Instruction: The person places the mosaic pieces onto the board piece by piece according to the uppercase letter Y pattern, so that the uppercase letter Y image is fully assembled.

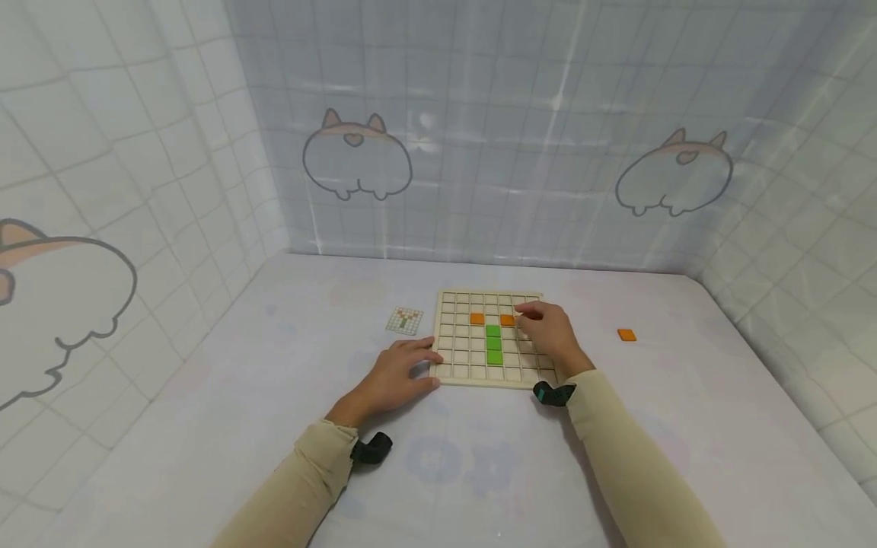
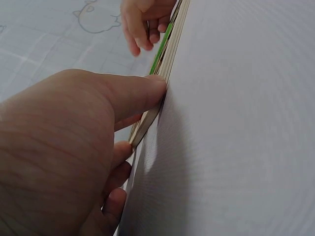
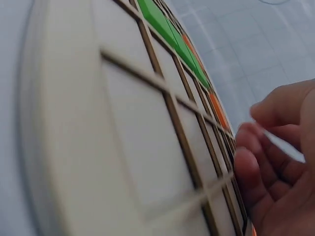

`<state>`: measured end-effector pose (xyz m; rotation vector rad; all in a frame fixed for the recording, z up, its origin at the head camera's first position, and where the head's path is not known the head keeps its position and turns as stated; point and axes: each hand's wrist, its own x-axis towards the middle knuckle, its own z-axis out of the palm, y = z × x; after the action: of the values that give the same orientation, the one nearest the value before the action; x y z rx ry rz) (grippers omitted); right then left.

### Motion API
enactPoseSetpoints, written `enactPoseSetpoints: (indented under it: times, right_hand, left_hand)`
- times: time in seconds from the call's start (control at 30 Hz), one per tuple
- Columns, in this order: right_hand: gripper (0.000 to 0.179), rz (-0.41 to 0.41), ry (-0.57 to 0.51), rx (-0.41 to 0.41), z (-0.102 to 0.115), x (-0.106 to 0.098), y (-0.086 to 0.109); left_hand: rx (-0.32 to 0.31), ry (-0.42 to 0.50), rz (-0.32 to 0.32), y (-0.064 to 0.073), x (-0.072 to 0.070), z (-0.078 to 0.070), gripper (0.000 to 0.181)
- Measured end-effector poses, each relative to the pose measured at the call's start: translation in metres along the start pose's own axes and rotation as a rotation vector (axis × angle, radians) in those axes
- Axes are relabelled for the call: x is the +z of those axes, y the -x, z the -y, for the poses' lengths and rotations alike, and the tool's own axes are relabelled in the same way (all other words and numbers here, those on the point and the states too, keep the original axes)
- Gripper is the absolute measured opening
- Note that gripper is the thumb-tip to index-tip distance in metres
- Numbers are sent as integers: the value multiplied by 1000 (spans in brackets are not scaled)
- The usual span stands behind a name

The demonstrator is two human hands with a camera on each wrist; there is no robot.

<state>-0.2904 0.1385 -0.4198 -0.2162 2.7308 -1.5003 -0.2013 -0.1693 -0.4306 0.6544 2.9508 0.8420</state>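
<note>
A pale wooden grid board (image 1: pixel 473 383) lies on the table. Two orange tiles (image 1: pixel 476 319) and a column of green tiles (image 1: pixel 494 344) sit in its cells. My left hand (image 1: pixel 396 374) rests at the board's near left corner, thumb on the front edge and fingers along the left side, as the left wrist view also shows. Over the right part of the board, my right hand (image 1: pixel 550 332) has its fingertips right beside the right-hand orange tile (image 1: pixel 507 320). Its thumb and fingers (image 3: pixel 247 167) are loosely bent, with a gap and no tile visible between them.
A loose orange tile (image 1: pixel 626 335) lies on the table right of the board. Left of the board is a small card (image 1: pixel 404 321) printed with a coloured grid pattern. Tile-patterned curtains (image 1: pixel 479 190) with cartoon animals close off the back and sides.
</note>
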Motion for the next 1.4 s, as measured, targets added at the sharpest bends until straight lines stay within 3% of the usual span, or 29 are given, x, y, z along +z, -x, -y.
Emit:
enactPoseSetpoints:
  times: [0.17, 0.57, 0.83, 1.13, 1.4]
  right_hand:
    - [31, -49, -70, -12, -8, -10, 3]
    - [35, -123, -118, 62, -30, -39, 9]
    - [34, -161, -48, 143, -44, -50, 12]
    - [39, -102, 80, 122, -42, -54, 10]
    - [40, -71, 177, 130, -41, -52, 5]
  left_hand:
    - [-5, 4, -5, 3, -1, -1, 36]
    - [9, 23, -10, 6, 0, 2, 35]
    - [-8, 15, -3, 6, 2, 2, 34]
    - [-31, 19, 6, 4, 1, 1, 35]
    - [-11, 9, 14, 1, 1, 1, 36]
